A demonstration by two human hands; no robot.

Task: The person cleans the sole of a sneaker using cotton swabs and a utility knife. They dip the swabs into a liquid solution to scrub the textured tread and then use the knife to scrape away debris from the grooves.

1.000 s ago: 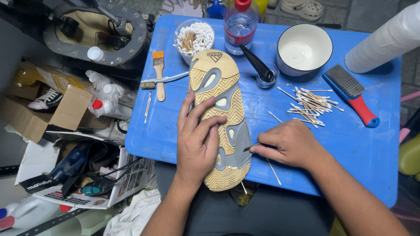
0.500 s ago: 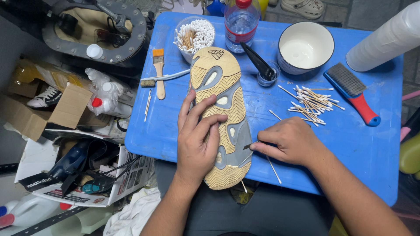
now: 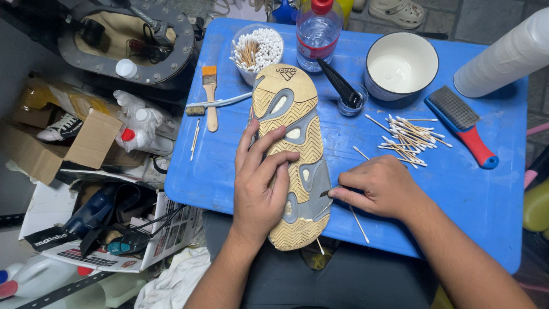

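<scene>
A sneaker (image 3: 291, 154) lies sole-up along the blue table (image 3: 229, 166), toe end away from the person and heel end overhanging the near edge. Its sole is tan with grey panels. The left hand (image 3: 260, 189) rests flat on the middle and heel part of the sole, fingers (image 3: 269, 146) spread apart and pressing down, clamped on nothing. The right hand (image 3: 380, 186) sits on the table just beside the sole's right edge, its fingers pinched together on a small thin tool (image 3: 327, 193) whose dark tip touches the grey edge of the sole; what kind of tool it is cannot be told.

A loose cotton swab (image 3: 359, 224) lies by the right wrist, and a pile of cotton swabs (image 3: 407, 140) lies farther off on the right. Beyond them stand a white bowl (image 3: 401, 66), a red-handled brush (image 3: 462, 125) and a white roll (image 3: 506, 54). Behind the toe stand a tub of cotton swabs (image 3: 257, 50), a clear bottle with a red cap (image 3: 317, 34) and a small glass holding a black tool (image 3: 349, 97). A paintbrush (image 3: 210, 97) and a toothbrush (image 3: 220, 103) lie left of the sneaker.
</scene>
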